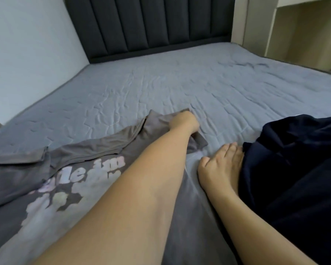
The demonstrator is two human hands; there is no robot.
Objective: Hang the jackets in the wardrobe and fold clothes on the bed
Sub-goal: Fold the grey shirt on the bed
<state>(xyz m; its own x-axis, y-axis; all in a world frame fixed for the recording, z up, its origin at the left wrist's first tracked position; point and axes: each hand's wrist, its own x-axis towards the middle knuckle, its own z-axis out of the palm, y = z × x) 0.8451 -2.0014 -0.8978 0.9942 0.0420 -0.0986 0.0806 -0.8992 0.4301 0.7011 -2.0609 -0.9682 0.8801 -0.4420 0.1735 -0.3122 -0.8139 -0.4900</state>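
Folding looks barely begun: the grey T-shirt (69,180) lies spread print-up at the bed's (180,83) near left corner, its long axis pointing toward the headboard (151,25). The left hand (184,122) grasps 1 sleeve; the right hand (221,165) rests flat, released, beside a dark garment (294,169) still unfolded.

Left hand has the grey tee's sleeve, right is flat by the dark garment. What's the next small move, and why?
Probably draw the sleeve inward across the printed front. The left hand grips the far sleeve of the grey T-shirt, which lies spread print-up on the bed, so a first fold seems ready. The right hand lies flat at the edge of the dark garment and could hold it aside.
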